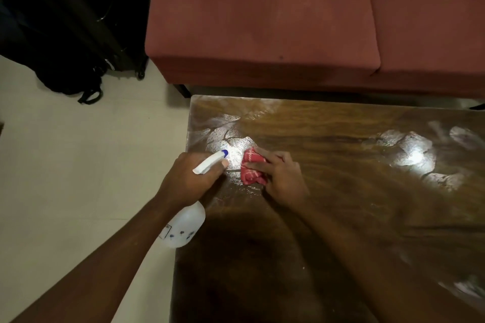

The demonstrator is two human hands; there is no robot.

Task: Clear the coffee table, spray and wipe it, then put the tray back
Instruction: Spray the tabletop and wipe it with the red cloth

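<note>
Head view, looking down on a dark wooden counter (pixel 341 231). The person's left grip (pixel 189 178) is clamped round the neck of a white spray bottle (pixel 186 227), held over the counter's left edge, with the nozzle pointing at a wet, shiny patch near the counter's far left corner. The right grip (pixel 282 178) is closed on a bunched red cloth (pixel 251 169), pressing it onto the counter at that patch. A red sofa (pixel 262 21) stands beyond the counter's far edge.

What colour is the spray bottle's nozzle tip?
Blue: the nozzle tip of the spray bottle, clearest in the head view.
</note>
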